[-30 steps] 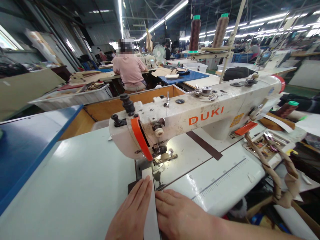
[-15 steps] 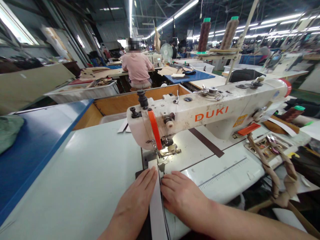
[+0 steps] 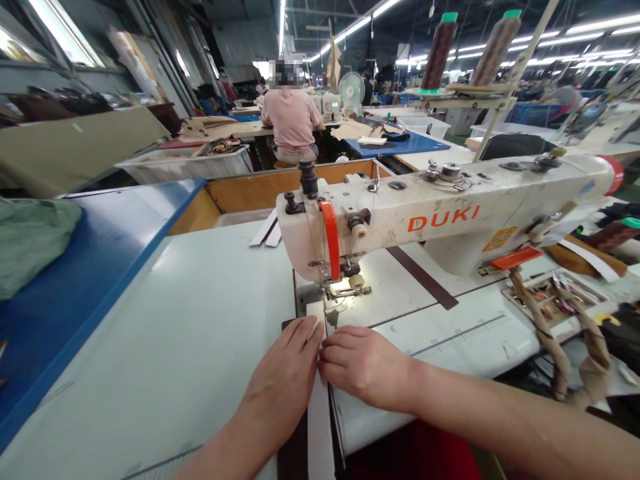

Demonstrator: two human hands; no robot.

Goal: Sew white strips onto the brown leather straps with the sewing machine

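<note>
A long white strip [image 3: 320,427] lies lengthwise toward me, its far end just short of the presser foot [image 3: 350,288] of the sewing machine [image 3: 380,220]. Dark brown strip material [image 3: 293,447] shows beneath it and along its left side. My left hand [image 3: 287,363] rests over the white strip, its fingers bent and closed on it near the far end. My right hand [image 3: 367,365] is closed at the strip's right edge, with curled fingers meeting the left fingertips. The fingertips of both hands are partly hidden.
Another dark brown strip [image 3: 423,277] lies under the machine arm. To the right stands a tray [image 3: 590,313] of small tools, with tan fabric-wrapped handles [image 3: 540,340] before it. A blue table [image 3: 100,267] adjoins on the left. A person [image 3: 290,117] sits further back.
The view has shifted, so the machine appears farther right. My left fingers have bent more over the white strip, and my right fingers have curled closer against its edge.
</note>
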